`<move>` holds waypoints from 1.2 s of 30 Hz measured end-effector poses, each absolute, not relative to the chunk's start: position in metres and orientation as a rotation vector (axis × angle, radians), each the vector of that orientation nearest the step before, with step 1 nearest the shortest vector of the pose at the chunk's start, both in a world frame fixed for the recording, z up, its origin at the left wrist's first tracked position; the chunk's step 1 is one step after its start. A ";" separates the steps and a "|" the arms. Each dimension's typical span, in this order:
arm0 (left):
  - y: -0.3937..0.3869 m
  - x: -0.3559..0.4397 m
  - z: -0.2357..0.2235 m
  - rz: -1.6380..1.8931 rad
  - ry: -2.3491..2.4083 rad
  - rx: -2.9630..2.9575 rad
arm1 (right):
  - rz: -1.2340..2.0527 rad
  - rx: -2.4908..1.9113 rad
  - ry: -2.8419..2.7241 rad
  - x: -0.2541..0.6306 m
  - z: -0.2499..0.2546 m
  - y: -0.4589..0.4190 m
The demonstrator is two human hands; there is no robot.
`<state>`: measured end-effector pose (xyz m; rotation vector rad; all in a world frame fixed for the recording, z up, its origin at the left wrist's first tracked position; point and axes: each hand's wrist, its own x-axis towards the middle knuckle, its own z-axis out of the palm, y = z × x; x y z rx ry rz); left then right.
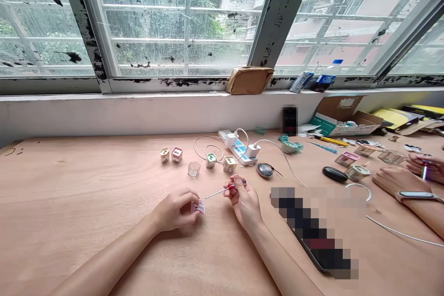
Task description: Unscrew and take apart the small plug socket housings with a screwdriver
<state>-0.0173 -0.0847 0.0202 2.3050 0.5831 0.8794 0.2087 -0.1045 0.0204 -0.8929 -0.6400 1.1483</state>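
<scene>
My left hand (pixel 180 210) is closed around a small pink-and-clear plastic piece (pixel 199 206) on the table; its far side is hidden by my fingers. In my right hand (pixel 244 201) is a screwdriver (pixel 231 187) with a red handle, its thin shaft pointing left towards the pink piece, the tip apart from it. Behind my hands stand several small boxy pieces: a yellowish one (pixel 164 154), a red-pink one (pixel 176 154), a clear one (pixel 194 169), a green one (pixel 211 160) and a cream one (pixel 230 163).
A power strip (pixel 247 159) with white chargers and cables lies behind my right hand, near a round dark object (pixel 265 170). A pixelated phone (pixel 312 236) lies to the right. A co-worker's hands (pixel 398 180), more small pieces and an open carton (pixel 347 120) are farther right.
</scene>
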 end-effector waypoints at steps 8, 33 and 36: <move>-0.084 -0.016 0.022 0.862 0.608 2.308 | 1.212 -0.877 -0.611 0.213 0.022 -0.105; -0.083 -0.015 0.023 0.886 0.624 2.249 | 1.163 -0.909 -0.698 0.200 0.022 -0.109; -0.083 -0.015 0.022 0.887 0.621 2.254 | 1.166 -0.907 -0.710 0.199 0.021 -0.110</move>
